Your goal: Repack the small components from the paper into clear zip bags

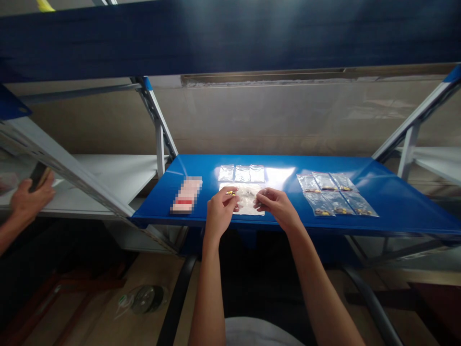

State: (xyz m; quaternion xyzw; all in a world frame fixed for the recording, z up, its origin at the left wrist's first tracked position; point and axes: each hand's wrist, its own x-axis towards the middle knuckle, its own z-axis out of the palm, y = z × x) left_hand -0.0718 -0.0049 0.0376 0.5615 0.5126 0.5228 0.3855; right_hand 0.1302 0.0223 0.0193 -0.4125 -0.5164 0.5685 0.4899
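My left hand (220, 211) pinches a small yellow-and-dark piece (231, 193) between thumb and fingertips. My right hand (280, 205) is closed at the fingertips on a small dark piece (258, 203), too small to name. Both hands hover over or rest on a whitish crinkled sheet (248, 199) near the table's front edge; contact cannot be told. Just behind the sheet lie flat clear zip bags (242, 173) in a row of three. To the right, several clear zip bags (333, 196) with small yellow and dark pieces inside lie in two rows.
The blue table (281, 163) stands between grey metal posts, under a blue upper shelf (230, 38). A blurred-out pink item (187, 192) lies on its left. Another person's hand (30, 197) holds a dark object at far left. A clear bottle (146, 299) is on the floor.
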